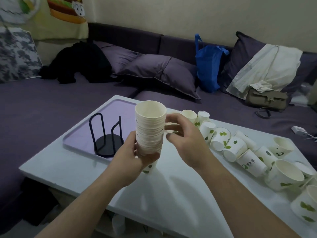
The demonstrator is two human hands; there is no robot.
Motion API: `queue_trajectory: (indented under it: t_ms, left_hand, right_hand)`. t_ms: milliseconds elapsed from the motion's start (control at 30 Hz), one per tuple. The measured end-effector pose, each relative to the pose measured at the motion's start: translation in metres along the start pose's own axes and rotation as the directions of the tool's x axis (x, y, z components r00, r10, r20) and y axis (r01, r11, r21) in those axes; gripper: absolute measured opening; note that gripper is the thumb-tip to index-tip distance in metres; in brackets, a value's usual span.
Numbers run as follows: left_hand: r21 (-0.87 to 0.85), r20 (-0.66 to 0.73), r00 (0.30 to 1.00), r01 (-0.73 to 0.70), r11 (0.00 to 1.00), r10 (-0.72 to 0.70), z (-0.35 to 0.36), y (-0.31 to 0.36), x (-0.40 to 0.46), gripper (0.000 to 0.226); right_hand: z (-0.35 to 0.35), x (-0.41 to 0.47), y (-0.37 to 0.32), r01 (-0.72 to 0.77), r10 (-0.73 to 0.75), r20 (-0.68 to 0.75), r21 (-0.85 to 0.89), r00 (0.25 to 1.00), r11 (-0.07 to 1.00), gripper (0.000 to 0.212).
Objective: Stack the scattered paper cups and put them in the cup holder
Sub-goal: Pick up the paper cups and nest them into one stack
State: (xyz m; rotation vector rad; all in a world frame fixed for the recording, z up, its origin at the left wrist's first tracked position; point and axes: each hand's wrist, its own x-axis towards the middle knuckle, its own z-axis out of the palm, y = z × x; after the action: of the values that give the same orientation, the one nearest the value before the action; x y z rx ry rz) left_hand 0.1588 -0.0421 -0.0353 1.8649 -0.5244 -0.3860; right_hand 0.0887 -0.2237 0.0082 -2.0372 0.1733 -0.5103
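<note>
A tall stack of white paper cups (149,127) stands upright above the white table (168,191), mouth up. My left hand (132,157) grips the stack's lower part from the left and underneath. Just right of the stack's middle hovers my right hand (185,138), fingers loosely curled and empty; whether the fingertips touch the stack is unclear. A black wire cup holder (107,136) with a round base stands empty to the left of the stack. Several loose cups with green leaf prints (231,145) lie scattered on their sides along the table's right part.
The holder stands on a lilac inset panel (80,136) of the table. Behind the table runs a purple sofa (51,100) with cushions, a blue bag (208,66), black clothing and a tan handbag (266,98). A white charger (299,130) lies at the far right.
</note>
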Motion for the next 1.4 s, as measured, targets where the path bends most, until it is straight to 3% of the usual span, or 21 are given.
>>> queue_trajectory:
  t_ms: [100,167,267,367,467,700,867,1000,1100,1233,1400]
  left_hand:
    - [0.000,-0.023,1.000,-0.004,1.000,0.004,0.002,-0.002,0.005,0.069]
    - [-0.007,-0.039,0.999,-0.008,1.000,0.008,0.001,-0.005,0.008,0.064]
    - [0.005,-0.048,0.999,-0.005,1.000,0.005,-0.002,-0.009,0.012,0.062]
    - [-0.005,-0.050,0.999,-0.002,1.000,0.002,-0.005,-0.012,0.013,0.061]
    - [-0.014,-0.044,0.999,0.007,1.000,-0.007,-0.007,-0.014,0.014,0.064]
    - [-0.002,-0.052,0.998,0.018,1.000,-0.018,-0.006,-0.011,0.014,0.068]
    - [-0.010,-0.059,0.998,0.030,1.000,-0.030,-0.006,-0.009,0.013,0.068]
    - [-0.017,-0.060,0.998,0.031,0.999,-0.032,-0.006,-0.008,0.011,0.066]
    - [-0.028,-0.057,0.998,0.030,0.999,-0.032,-0.007,-0.008,0.011,0.066]
    - [-0.039,-0.063,0.998,0.021,0.999,-0.023,-0.006,-0.008,0.011,0.063]
    - [-0.043,-0.079,0.997,0.020,0.999,-0.023,-0.006,-0.010,0.012,0.059]
  right_hand:
    - [0.011,0.028,0.027,-0.097,0.082,-0.085,-0.185,0.993,0.978,0.044]
    - [0.023,0.055,0.054,-0.097,0.080,-0.065,-0.322,0.995,0.942,0.044]
    - [0.042,0.109,0.103,-0.043,0.055,0.010,-0.485,0.998,0.873,0.028]
    - [0.053,0.163,0.155,-0.004,0.051,0.056,-0.642,0.997,0.767,0.043]
    - [0.060,0.186,0.175,-0.011,0.066,0.057,-0.676,0.996,0.737,0.041]
    - [0.055,0.139,0.085,-0.060,0.094,0.005,-0.734,0.996,0.676,0.047]
    - [0.057,0.144,0.090,-0.082,0.118,-0.004,-0.745,0.993,0.662,0.021]
    - [0.049,0.126,0.077,-0.063,0.136,0.025,-0.794,0.990,0.604,0.027]
    - [0.046,0.115,0.072,-0.055,0.116,0.013,-0.827,0.993,0.559,0.012]
    - [0.046,0.110,0.068,-0.006,0.003,-0.006,-0.799,1.000,0.602,0.031]
    - [0.054,0.116,0.071,0.003,0.142,0.100,-0.826,0.985,0.564,0.052]
